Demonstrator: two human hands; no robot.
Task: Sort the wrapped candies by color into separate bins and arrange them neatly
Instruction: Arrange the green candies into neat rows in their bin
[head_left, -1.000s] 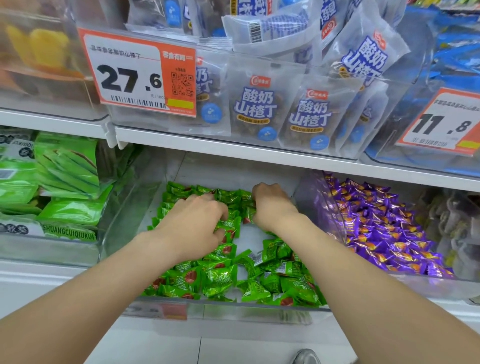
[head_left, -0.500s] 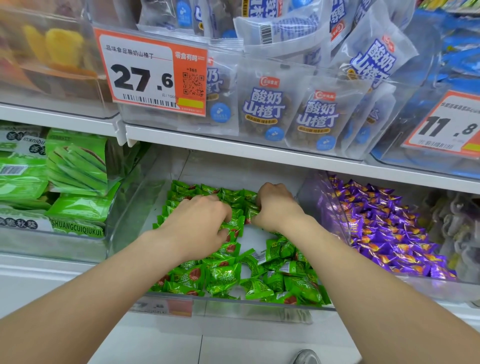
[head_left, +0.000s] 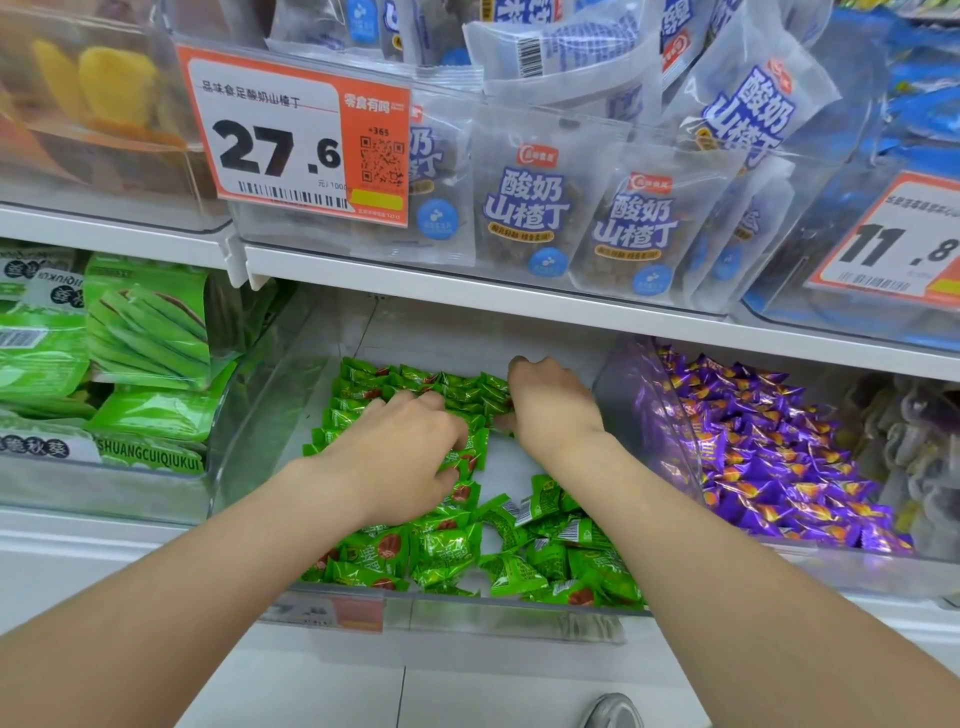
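Left hand (head_left: 405, 447) and right hand (head_left: 550, 410), fingers curled, lay on green candies (head_left: 452, 551) in a clear bin (head_left: 467, 610); any grip was hidden.
White shelf (head_left: 467, 293) ran above; purple candies (head_left: 769, 467) filled the neighbouring bin (head_left: 641, 415).

Light is bright, even and soft, and shadows are faint. The price tag (head_left: 293, 137) reads sharp. Right of it, packets (head_left: 524, 208) carry white glare. Below it, green candies (head_left: 447, 551) and purple candies (head_left: 769, 467) glint. Left of it, yellow snacks (head_left: 114, 88) look hazy behind plastic. The shelf edge (head_left: 467, 291) under it bows toward the sides.
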